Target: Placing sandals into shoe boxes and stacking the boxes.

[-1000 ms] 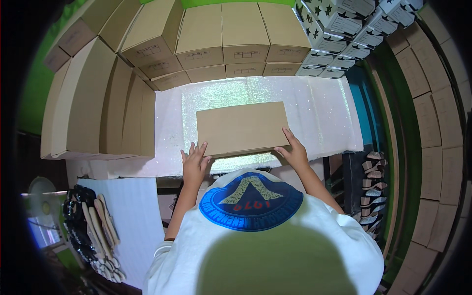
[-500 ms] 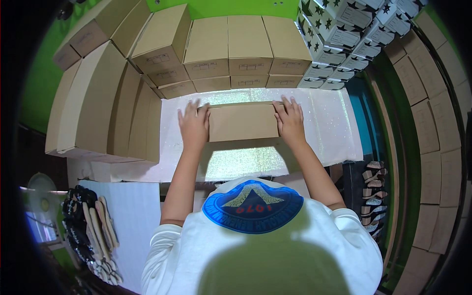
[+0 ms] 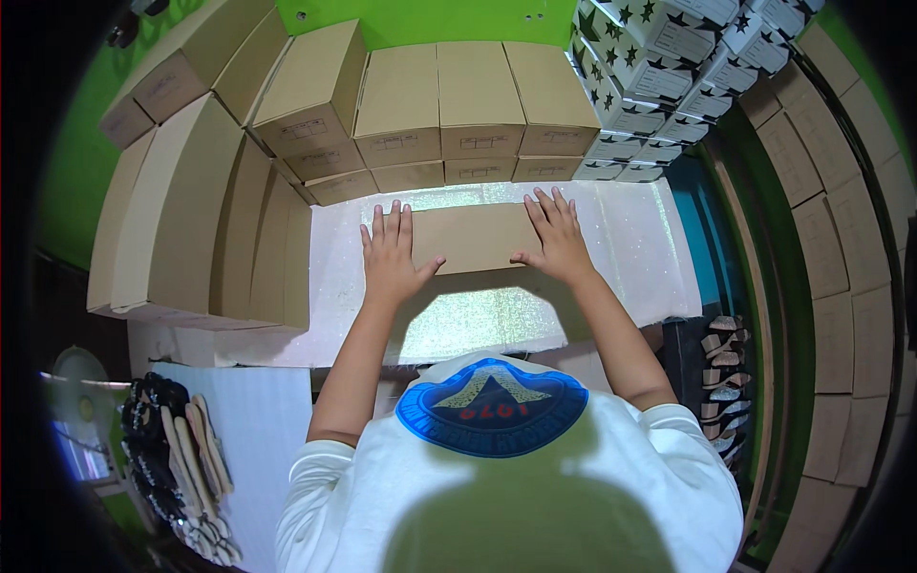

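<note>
A plain brown cardboard box [image 3: 475, 237] lies flat on the glittery white table top [image 3: 630, 239], close in front of a stacked row of similar brown boxes [image 3: 468, 105]. My left hand [image 3: 390, 250] rests flat on the box's left end, fingers spread and pointing away from me. My right hand [image 3: 556, 237] lies flat on its right end in the same way. Both palms press on the lid; neither hand is curled around the box.
More brown boxes [image 3: 191, 220] stand stacked at the left. White boxes with dark stars [image 3: 669, 67] pile up at the back right. Further brown boxes [image 3: 841, 286] line the right side. Sandals lie at the lower left [image 3: 181, 458] and on a rack at the right [image 3: 721, 382].
The box has been moved away from me, from the table's near part up toward the back row of boxes. Both hands went with it and now lie flat on top.
</note>
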Available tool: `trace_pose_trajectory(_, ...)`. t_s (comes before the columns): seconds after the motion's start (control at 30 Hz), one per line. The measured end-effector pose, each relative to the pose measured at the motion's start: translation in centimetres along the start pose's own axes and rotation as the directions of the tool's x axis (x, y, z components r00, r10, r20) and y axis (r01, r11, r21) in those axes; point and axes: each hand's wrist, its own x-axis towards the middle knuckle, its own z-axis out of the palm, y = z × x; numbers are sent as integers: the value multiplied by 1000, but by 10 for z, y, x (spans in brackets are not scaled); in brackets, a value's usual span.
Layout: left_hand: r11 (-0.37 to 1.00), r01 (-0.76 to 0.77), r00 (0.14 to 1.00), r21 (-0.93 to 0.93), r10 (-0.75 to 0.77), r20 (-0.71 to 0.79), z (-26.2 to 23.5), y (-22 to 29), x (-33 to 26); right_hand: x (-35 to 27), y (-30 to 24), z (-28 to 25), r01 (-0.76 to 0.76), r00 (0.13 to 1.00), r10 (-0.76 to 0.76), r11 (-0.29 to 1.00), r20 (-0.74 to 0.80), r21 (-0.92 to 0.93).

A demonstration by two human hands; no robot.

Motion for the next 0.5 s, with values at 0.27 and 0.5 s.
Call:
trace_pose_trajectory(0.27,1000,5,1000,-6,-5,27,0,-4,1,4,-3,-14,86,981,-74,994,179,-61)
trace_pose_trajectory(0.5,995,-90,963,37,77,258,-30,1,10,2,7,-22,105,970,-70,985,233,-140)
